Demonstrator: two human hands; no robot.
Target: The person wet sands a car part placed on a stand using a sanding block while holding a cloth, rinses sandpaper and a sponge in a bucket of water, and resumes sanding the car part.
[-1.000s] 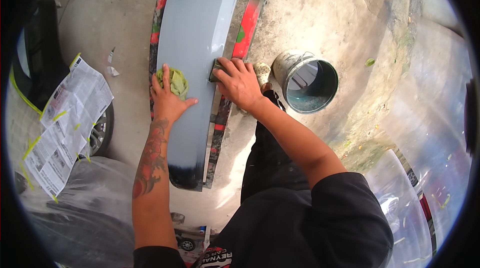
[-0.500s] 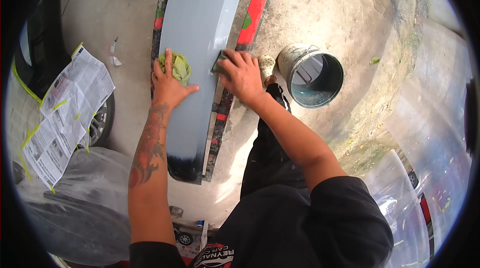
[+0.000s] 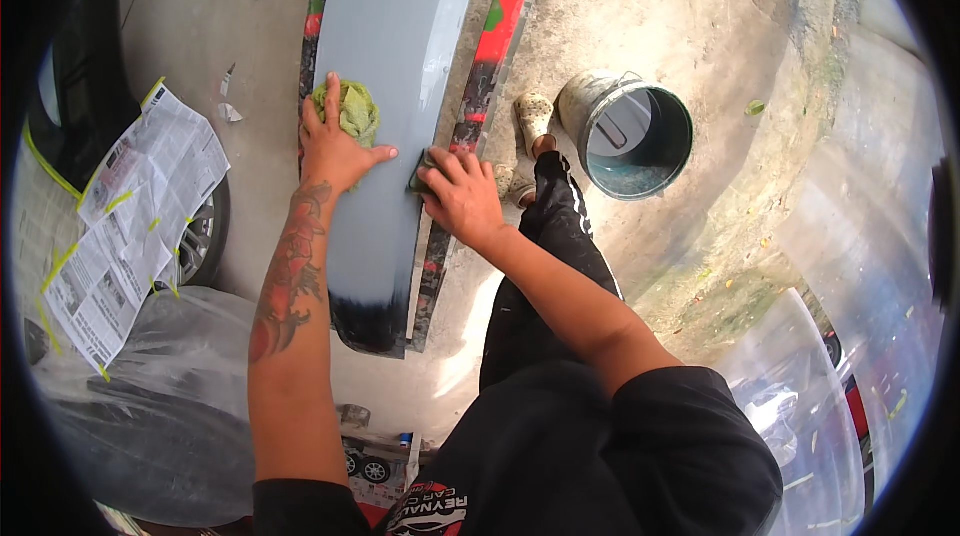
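A long, curved grey car-body panel (image 3: pixel 385 56) with a black near end lies in front of me, over rails spotted red, black and green. Toward its left edge, my left hand (image 3: pixel 337 146) presses a crumpled yellow-green cloth (image 3: pixel 358 114) on the surface, thumb spread to the right. My right hand (image 3: pixel 465 198) grips a small dark greenish pad (image 3: pixel 420 174) against the panel's right edge, fingers bent over it. The pad's underside and most of its far side are hidden.
A splattered bucket (image 3: pixel 690 141) holding some bluish liquid stands right of the panel, close to my feet in pale clogs (image 3: pixel 535 116). At left, masking newspaper (image 3: pixel 150 176) hangs by a wheel (image 3: pixel 205 241). Clear plastic sheeting (image 3: pixel 170 406) covers things at lower left.
My right hand has slid the pad nearer to me along the panel's right edge. The left hand and cloth have shifted slightly away from me. Both my feet now show.
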